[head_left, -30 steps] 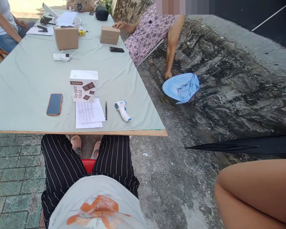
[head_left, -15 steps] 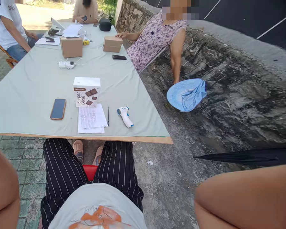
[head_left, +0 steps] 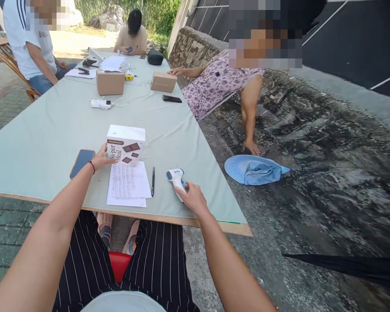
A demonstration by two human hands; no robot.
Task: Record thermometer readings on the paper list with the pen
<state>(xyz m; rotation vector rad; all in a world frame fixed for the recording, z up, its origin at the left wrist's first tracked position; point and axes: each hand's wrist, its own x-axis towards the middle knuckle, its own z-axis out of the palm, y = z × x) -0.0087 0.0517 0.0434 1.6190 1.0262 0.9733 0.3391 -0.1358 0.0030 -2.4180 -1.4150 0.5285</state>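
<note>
A white box printed "Su-per Meal" (head_left: 126, 146) stands upright on the table. My left hand (head_left: 103, 158), a red cord at its wrist, is at the box's lower left corner, thumb along the front and fingers stretched apart at the side. At the right, my right hand (head_left: 193, 197) has its thumb across the handle of a white and blue infrared thermometer (head_left: 176, 177), fingers curled beside it. The thermometer still rests on the cloth. Printed sheets (head_left: 130, 188) lie below the box, with a black pen (head_left: 153, 182) beside them. A phone (head_left: 81, 163) lies left of my left hand.
The cloth-covered table (head_left: 65, 143) also bears two cardboard boxes (head_left: 110, 83), a white power strip (head_left: 100, 104) and a black phone (head_left: 172, 99). Several people sit around it. A person's arm hangs at the right above a blue hat (head_left: 256, 170).
Both my hands have come into view over the table, the left to the white box and the right to the thermometer. The view has tilted up. The seated person's hand is now apart from the hat.
</note>
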